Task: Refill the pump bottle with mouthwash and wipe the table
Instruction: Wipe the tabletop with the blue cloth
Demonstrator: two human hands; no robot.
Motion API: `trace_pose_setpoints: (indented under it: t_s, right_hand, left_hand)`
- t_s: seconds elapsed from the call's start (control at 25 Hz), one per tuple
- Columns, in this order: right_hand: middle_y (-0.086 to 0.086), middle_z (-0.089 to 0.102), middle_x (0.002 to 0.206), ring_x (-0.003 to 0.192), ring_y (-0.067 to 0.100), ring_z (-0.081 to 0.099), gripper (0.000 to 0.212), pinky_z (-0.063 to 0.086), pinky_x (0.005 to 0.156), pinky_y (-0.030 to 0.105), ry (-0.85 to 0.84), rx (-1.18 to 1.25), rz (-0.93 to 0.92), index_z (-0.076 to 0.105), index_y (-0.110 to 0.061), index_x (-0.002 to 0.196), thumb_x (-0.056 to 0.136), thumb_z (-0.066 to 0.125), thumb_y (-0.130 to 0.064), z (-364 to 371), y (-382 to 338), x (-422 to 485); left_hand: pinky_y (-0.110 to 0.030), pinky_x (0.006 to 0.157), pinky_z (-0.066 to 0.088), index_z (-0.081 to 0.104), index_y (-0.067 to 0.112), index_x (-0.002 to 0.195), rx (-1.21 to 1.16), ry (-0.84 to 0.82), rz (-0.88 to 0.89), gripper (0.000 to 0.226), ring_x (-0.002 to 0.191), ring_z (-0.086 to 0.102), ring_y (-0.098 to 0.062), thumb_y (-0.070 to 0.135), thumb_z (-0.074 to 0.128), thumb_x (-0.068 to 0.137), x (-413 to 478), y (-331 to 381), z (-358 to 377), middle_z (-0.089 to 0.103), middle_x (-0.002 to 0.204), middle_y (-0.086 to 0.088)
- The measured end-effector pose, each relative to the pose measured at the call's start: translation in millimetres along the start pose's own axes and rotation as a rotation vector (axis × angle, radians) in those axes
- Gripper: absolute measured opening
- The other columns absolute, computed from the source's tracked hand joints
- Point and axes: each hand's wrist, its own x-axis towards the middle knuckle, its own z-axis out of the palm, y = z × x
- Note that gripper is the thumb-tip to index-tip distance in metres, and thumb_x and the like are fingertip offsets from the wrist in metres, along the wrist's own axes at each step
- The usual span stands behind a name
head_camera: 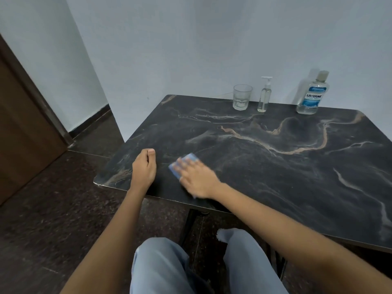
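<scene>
Right hand (196,179) lies flat on the blue cloth (189,159), fingers straight and spread, pressing it onto the table (275,177). No curl around it, just palm and fingers on top. The cloth sits under the fingers and palm, with blue showing past the fingertips and on the thumb side. Hand and cloth are motion-blurred. Location: near-left part of the tabletop, close to the front edge.

Left hand (143,168) rests on the table just left of the cloth, near the left corner. It isn't touching the cloth. Fingers are curled into a loose fist, thumb tip up, nothing visible in it.

Containers stand in a row along the far edge by the wall, well apart from both hands:
- glass (241,97), leftmost, upright, a little clear liquid in the bottom
- pump bottle (264,98), just right of the glass, upright, pump head on, pale clear liquid filling most of the body
- mouthwash bottle (311,96), further right, cap on, clear liquid inside; can't read the level behind the label

Count: 1 cloth, 1 glass, 1 pump bottle, 1 mouthwash bottle, 2 hands.
</scene>
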Motion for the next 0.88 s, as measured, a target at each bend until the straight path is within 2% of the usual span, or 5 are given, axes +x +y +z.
trace_pose_setpoints:
  t_s: [0.24,0.44,0.6,0.8,0.88]
  right_hand:
    - [0.005,0.014,0.16,0.148,0.024,0.011,0.051,0.007,0.118,0.039,-0.055,-0.041,0.029,0.018,-0.021,0.153,0.103,0.027,-0.027,-20,20,46]
    - [0.004,0.019,0.159,0.148,0.022,0.011,0.049,0.006,0.118,0.04,-0.142,-0.004,-0.603,0.023,-0.022,0.151,0.104,0.029,-0.028,-3,-21,20]
    - [0.001,0.012,0.161,0.148,0.019,0.009,0.05,0.01,0.119,0.049,-0.097,0.0,-0.09,0.018,-0.024,0.152,0.103,0.027,-0.028,-13,5,71]
    - [0.001,0.017,0.16,0.148,0.018,0.012,0.05,0.007,0.117,0.036,-0.114,0.003,-0.419,0.021,-0.026,0.151,0.102,0.029,-0.03,-9,15,39]
    - [0.001,0.019,0.159,0.146,0.019,0.018,0.055,0.01,0.117,0.038,-0.073,0.012,-0.123,0.025,-0.025,0.151,0.097,0.023,-0.034,-19,59,54]
  left_hand:
    - [-0.023,0.083,0.031,0.061,0.006,0.114,-0.027,0.008,-0.017,0.037,0.097,0.048,-0.012,0.029,0.033,0.104,8,-4,2,0.058,0.103,0.0]
    - [-0.021,0.089,0.032,0.061,0.01,0.122,-0.079,0.003,-0.045,0.039,0.107,0.05,-0.01,0.029,0.033,0.104,19,-11,-2,0.062,0.12,-0.001]
    - [-0.02,0.085,0.031,0.062,0.007,0.116,-0.061,0.022,-0.032,0.036,0.101,0.051,-0.011,0.027,0.034,0.104,21,-11,-4,0.06,0.109,0.001]
    - [-0.033,0.08,0.037,0.059,0.007,0.101,0.087,-0.014,0.069,0.038,0.089,0.053,-0.019,0.032,0.03,0.104,22,-19,0,0.061,0.094,-0.005]
    - [-0.043,0.084,0.041,0.056,0.014,0.097,0.197,-0.076,0.103,0.039,0.094,0.056,-0.026,0.039,0.028,0.102,25,-20,4,0.061,0.093,-0.003]
